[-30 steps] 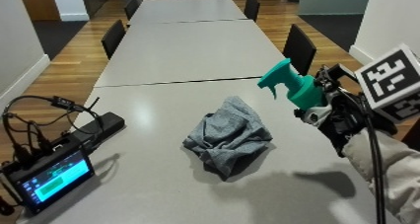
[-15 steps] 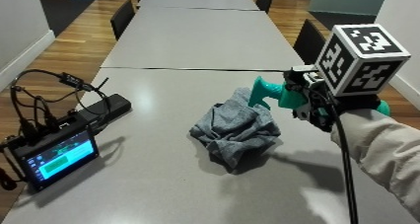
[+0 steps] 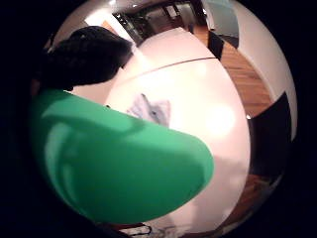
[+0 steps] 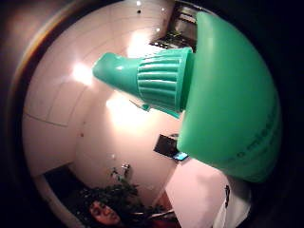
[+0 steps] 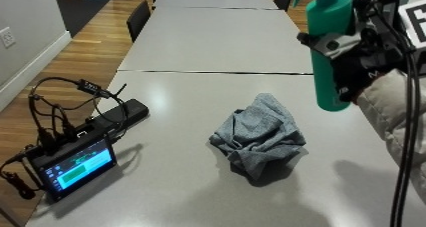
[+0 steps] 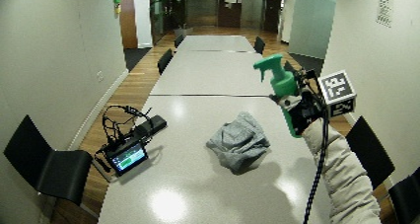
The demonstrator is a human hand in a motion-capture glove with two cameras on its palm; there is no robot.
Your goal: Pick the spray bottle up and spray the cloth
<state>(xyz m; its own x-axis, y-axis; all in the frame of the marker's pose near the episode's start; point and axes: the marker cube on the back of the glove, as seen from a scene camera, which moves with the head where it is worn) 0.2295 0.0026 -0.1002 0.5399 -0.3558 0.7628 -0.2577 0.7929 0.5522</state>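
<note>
While the green spray bottle [image 5: 331,52] is already off the worktop [image 5: 200,42] and upright in my gloved right hand [image 5: 366,62], whose fingers are wrapped round its body, the pick-up part of the task reads as done; the spraying, as far as I can judge, is not yet done. Item, cloth [image 5: 261,135]: grey, crumpled in a heap on the worktop, below and to one side of the bottle, not touching it. Item, nozzle: the wide outside view shows the trigger head [image 6: 270,65] pointing level across the table, well above the cloth, so I judge it must be tipped down and aimed before squeezing. Item, views: the outside view cuts the head off at its edge; the thumb-side palm view alone shows the ribbed nozzle cap [image 4: 156,81] close up; the little-finger-side palm view shows the bottle's body filling the frame, with the cloth small on the worktop beyond it. Item, monitor [image 5: 74,165] with cables, at the worktop's far corner, well apart from the cloth.
</note>
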